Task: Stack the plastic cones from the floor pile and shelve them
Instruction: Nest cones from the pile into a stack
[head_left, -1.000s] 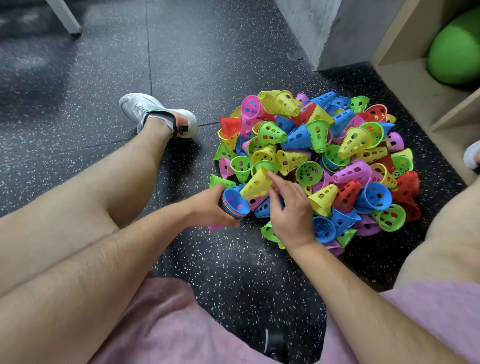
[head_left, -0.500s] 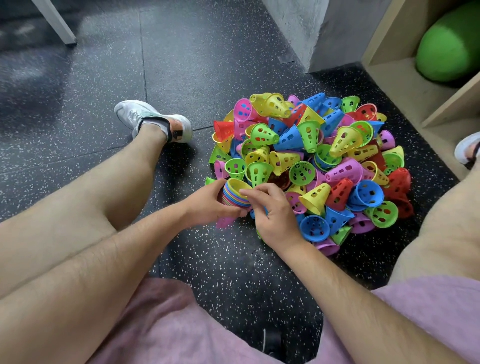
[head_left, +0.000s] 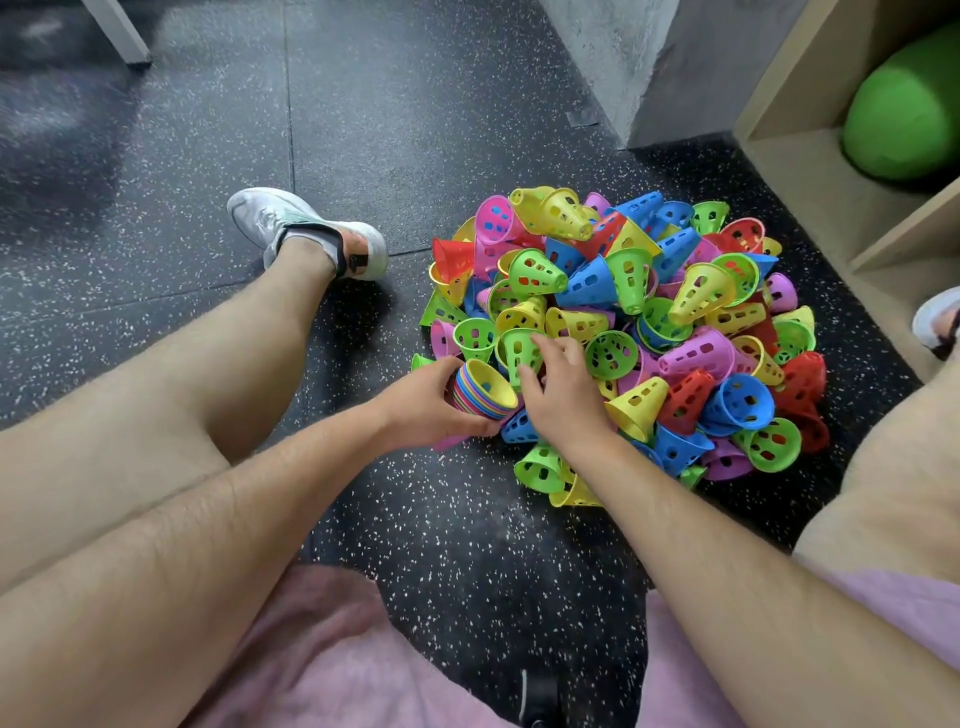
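The stack (head_left: 485, 388) in the left hand (head_left: 423, 410) was yellow inside, its rims striped pink and blue. The cone (head_left: 511, 347) at the right hand (head_left: 566, 402) was green; the pile (head_left: 696, 296) beyond it mixed yellow, blue, purple and red.

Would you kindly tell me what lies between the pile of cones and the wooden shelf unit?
Only a bare strip of speckled black floor separates the cone pile from the wooden shelf unit, as the head view shows.

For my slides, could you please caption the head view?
Left hand holds the cone stack; right hand grips a green cone in the floor pile.
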